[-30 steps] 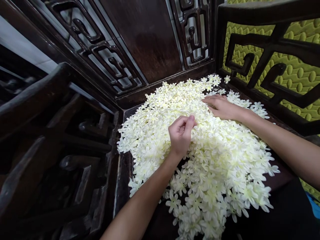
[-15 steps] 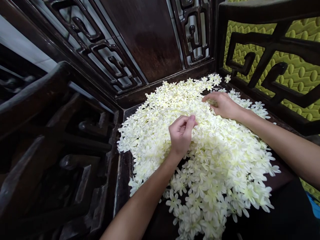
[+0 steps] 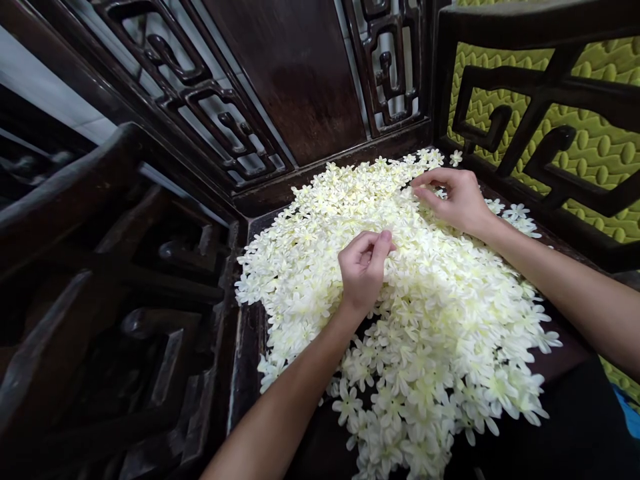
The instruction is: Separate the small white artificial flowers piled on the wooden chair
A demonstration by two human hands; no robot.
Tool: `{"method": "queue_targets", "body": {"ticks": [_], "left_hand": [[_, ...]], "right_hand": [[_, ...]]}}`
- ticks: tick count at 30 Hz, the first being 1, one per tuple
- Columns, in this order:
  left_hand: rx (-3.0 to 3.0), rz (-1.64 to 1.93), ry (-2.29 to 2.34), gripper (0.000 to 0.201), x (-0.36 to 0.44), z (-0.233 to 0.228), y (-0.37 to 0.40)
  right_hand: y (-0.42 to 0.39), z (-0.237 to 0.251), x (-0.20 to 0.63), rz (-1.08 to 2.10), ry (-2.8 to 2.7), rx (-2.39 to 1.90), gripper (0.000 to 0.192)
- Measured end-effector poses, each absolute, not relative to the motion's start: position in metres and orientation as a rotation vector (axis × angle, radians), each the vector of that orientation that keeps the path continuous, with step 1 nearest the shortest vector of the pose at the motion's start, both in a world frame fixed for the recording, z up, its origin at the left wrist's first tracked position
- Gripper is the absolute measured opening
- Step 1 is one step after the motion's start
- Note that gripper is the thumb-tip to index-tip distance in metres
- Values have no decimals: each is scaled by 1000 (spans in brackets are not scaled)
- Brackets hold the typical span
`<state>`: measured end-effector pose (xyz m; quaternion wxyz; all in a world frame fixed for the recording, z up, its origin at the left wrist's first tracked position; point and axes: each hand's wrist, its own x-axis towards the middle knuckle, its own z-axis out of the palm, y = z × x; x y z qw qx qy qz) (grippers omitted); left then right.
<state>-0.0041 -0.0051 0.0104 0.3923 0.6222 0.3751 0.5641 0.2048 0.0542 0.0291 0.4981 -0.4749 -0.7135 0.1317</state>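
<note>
Both hands in flower pile (image 3: 425,333), dark wood seat (image 3: 245,373).
L hand (image 3: 363,267) loosely curled, contents unclear; R hand (image 3: 457,197) fingertips pinching at petals near far edge.

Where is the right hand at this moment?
In the head view the right hand sits upper right, fingers bent on the far edge of the pile of white flowers, close to the carved wooden armrest.

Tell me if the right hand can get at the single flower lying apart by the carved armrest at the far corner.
Probably yes. The right hand rests on the flower pile just short of the lone flower, and nothing lies between them; only the carved armrest stands close behind it.
</note>
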Motion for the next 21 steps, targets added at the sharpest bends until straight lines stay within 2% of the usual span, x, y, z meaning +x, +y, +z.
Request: {"method": "queue_targets", "body": {"ticks": [2,7,13,21], "left_hand": [[1554,1447,947,29,-4,9,-5],[1435,1496,936,18,-1,6,-3],[1458,1479,971,30,-3,4,-2],[1500,1607,925,17,0,0,-1]], "right_hand": [[51,34,202,448,-1644,-1065,18],[37,51,192,788,-1527,-882,38],[17,63,180,1082,-1655,-785,26],[10,67,173,1150,-1714,-859,29]]}}
